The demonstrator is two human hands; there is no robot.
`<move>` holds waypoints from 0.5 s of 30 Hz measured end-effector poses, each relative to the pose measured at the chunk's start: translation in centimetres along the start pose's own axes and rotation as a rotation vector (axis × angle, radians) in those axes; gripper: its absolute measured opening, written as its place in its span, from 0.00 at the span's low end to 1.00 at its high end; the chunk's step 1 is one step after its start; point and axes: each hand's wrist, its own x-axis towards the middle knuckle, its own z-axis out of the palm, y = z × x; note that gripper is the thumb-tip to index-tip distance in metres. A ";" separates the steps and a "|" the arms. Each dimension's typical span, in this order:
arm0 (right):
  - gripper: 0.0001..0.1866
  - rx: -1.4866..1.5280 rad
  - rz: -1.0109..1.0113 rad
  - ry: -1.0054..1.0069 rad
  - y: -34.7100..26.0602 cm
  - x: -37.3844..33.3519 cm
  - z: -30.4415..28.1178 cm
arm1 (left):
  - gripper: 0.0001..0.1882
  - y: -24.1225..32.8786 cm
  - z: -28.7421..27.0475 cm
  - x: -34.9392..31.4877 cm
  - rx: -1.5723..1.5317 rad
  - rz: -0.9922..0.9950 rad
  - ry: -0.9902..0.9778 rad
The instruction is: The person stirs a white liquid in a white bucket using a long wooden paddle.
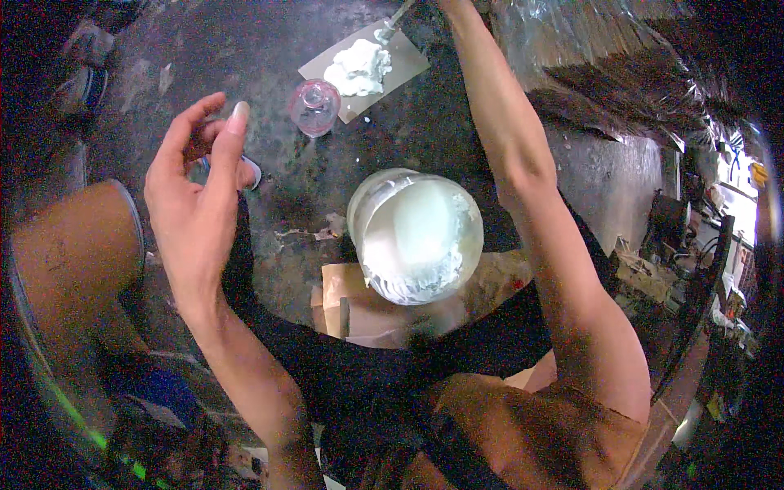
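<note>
Your left hand (192, 184) is at 10 o'clock, loosely curled, thumb and fingertips apart, pink clear cup (314, 108) at 11, white paste (360, 67) on a sheet (409, 63) plus tool (398, 16) at 12, white tub (357, 202) near centre, right hand out of frame past 12, can't tell its grip.

Your paste (358, 69) is white, the board (408, 69) greyish beige, the container (315, 110) pale pink, the tub (357, 206) milky white, the drum (77, 237) brown, the floor (261, 49) blotchy dark grey, your trousers (494, 331) black.
</note>
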 end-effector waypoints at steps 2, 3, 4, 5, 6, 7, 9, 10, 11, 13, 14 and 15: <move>0.30 -0.007 -0.046 0.036 0.2 -0.7 0.6 | 0.18 -0.2 -0.4 -0.1 0.017 -0.011 0.010; 0.30 -0.010 -0.059 -0.028 0.6 -0.7 -0.3 | 0.18 -0.1 -0.3 -0.2 0.022 -0.012 0.007; 0.30 -0.008 -0.072 -0.093 1.2 -0.6 -0.8 | 0.18 0.0 -0.2 -0.1 0.020 -0.010 0.007; 0.30 -0.008 -0.075 -0.093 1.8 -0.5 -1.1 | 0.18 0.2 -0.1 -0.1 0.024 -0.013 0.005; 0.31 -0.024 -0.050 -0.039 2.5 -0.7 -1.4 | 0.18 0.1 0.0 -0.1 0.028 -0.021 0.002; 0.31 -0.040 -0.025 0.016 3.1 -1.1 -1.8 | 0.18 0.1 0.0 -0.1 0.027 -0.022 0.001; 0.32 -0.043 -0.018 -0.094 3.9 -2.3 -2.5 | 0.18 0.0 0.0 -0.1 0.024 -0.010 -0.005; 0.32 -0.047 -0.015 -0.203 4.2 -2.9 -2.8 | 0.18 0.0 -0.1 -0.1 0.024 -0.011 -0.004; 0.32 -0.047 -0.015 -0.201 4.5 -3.6 -2.8 | 0.17 0.1 0.0 -0.1 0.021 -0.010 -0.008; 0.34 -0.279 -0.266 -0.228 5.3 -5.1 -3.0 | 0.17 0.2 0.2 -0.1 0.013 -0.006 -0.015; 0.32 -0.491 -0.456 -0.317 5.7 -5.4 -4.1 | 0.17 0.3 0.3 -0.1 0.020 0.000 -0.021; 0.32 -0.486 -0.448 -0.319 5.7 -6.3 -3.5 | 0.17 0.1 0.2 -0.2 0.037 -0.005 -0.022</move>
